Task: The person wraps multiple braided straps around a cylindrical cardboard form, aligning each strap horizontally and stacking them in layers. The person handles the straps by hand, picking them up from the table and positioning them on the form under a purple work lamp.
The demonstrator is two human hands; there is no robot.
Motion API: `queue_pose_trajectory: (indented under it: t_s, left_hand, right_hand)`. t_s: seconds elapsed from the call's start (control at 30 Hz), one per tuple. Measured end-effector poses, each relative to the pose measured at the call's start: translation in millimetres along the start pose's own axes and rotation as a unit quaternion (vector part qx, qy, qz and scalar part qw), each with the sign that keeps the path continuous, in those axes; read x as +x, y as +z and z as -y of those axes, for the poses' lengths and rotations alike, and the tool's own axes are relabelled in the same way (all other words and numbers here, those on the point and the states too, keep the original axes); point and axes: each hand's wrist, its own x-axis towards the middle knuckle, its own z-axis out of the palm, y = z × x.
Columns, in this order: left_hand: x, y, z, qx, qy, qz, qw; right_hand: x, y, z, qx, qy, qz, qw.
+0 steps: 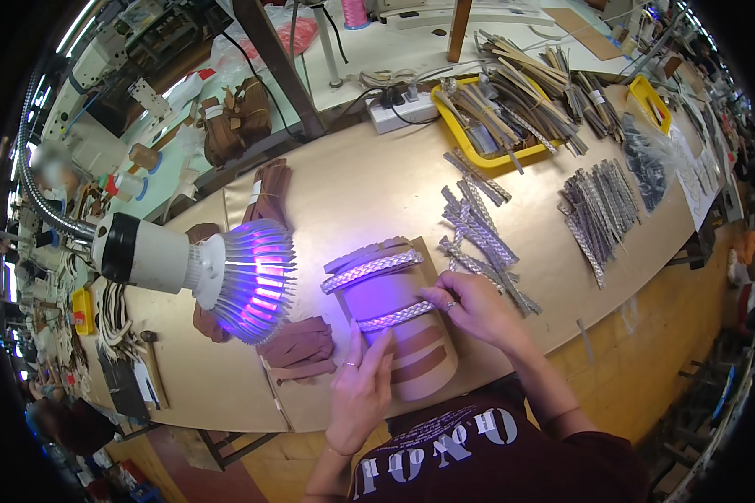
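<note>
A curved tan form [369, 299] lies in front of me under violet light. One silvery braided strip [372, 270] crosses its far part. A nearer braided strip [397, 316] runs across its middle, between my two hands. My left hand [359, 387] holds that strip's left part, the index finger along its end and the thumb at its near edge. At its right end, my right hand [476, 308] pinches with thumb and bent fingers. Flat brown strips [419, 356] lie across the near part of the form.
A lamp with a finned head [247, 281] hangs close on the left, lit violet. Brown strip bundles [298, 348] lie below it. Loose braided strips [482, 226] are to the right. Behind them are a yellow tray [499, 159] of strips and a white power strip [403, 115].
</note>
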Motion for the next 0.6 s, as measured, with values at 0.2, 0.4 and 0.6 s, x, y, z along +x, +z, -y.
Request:
queue_pose_trajectory:
  t_s: [0.2, 0.4, 0.6]
  left_hand:
    - [0, -1, 0, 0.006, 0.008, 0.004, 1.0]
    - [0, -1, 3, 0.012, 0.017, 0.004, 1.0]
    - [-5, 1, 7, -0.023, 0.022, -0.016, 0.999]
  right_hand:
    - [-4, 7, -2, 0.009, 0.027, -0.008, 1.0]
    - [-4, 21, -6, -0.012, 0.023, -0.039, 0.999]
    - [-5, 33, -3, -0.109, -0.067, -0.135, 0.983]
